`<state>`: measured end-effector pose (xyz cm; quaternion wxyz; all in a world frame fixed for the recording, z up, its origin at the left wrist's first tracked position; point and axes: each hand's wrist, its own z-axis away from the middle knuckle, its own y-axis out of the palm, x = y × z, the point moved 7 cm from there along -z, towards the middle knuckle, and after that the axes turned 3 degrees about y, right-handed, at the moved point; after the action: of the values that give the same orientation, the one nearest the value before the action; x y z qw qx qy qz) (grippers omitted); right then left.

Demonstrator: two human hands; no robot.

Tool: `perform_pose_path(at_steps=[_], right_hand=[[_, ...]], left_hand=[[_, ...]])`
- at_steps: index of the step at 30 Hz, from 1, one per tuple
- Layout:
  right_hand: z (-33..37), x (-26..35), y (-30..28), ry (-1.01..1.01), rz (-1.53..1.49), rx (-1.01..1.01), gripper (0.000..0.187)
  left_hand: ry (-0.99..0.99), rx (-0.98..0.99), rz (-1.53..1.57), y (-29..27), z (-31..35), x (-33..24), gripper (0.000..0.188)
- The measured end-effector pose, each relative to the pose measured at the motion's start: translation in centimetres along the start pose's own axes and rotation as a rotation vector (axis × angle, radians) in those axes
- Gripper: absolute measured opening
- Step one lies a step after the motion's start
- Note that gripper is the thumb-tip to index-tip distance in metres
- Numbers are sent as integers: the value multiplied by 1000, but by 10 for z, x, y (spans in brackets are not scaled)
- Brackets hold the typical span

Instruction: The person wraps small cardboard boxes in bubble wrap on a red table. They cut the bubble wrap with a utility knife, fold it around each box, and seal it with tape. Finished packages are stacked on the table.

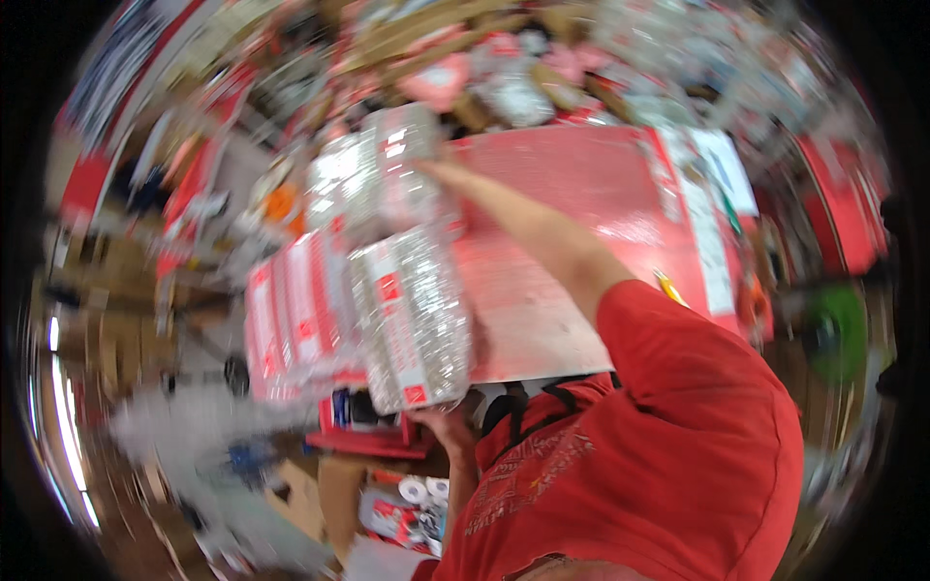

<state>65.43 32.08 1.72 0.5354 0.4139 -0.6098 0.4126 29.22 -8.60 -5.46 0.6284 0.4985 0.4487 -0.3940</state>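
Note:
A long bubble-wrapped package (441, 310) with a white-and-red label strip lies tilted at the red table's near left corner, its near end past the edge. My left hand (441, 418) is under that near end, gripping it, with the fingers mostly hidden. Farther away, my right hand (436, 170) reaches across the table to the right side of another bubble-wrapped package (402, 145); its fingers are smeared by motion. A third clear-wrapped package (341, 184) sits left of that one. Red-and-white wrapped packs (300, 315) are stacked left of the near package.
The shiny red tabletop (552, 194) extends right of the packages. On its right side are a yellow cutter (668, 287) and a pale strip (712, 261). Mixed bags and boxes crowd the far edge. Below left, a cardboard box (341, 499) stands beside white rolls (414, 489).

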Motion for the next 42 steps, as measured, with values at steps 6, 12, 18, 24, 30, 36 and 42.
perform_pose_path(at_steps=[6, 12, 18, 24, 30, 36, 42], right_hand=[[214, -17, -107, -169, 278, 43, 43], [526, -62, -248, 317, 374, 61, 33], [687, -56, -349, 570, 445, -229, 29], [714, -29, -389, 462, 271, -515, 33], [778, -13, -366, 467, 159, -818, 35], [898, -24, -263, 1217, 538, -856, 39], [976, -7, -114, 1582, 201, -951, 48]], left_hand=[[-550, 81, -164, -49, 25, 43, 78], [-728, 789, -886, 4, 62, 55, 58], [-585, 1508, -1413, 115, 88, 59, 40], [-353, 2024, -1697, 252, 116, 77, 29], [-213, 2146, -1461, 357, 172, 90, 34], [269, 2640, -1467, 360, 204, 153, 37], [675, 3034, -1696, 305, 251, 237, 56]])
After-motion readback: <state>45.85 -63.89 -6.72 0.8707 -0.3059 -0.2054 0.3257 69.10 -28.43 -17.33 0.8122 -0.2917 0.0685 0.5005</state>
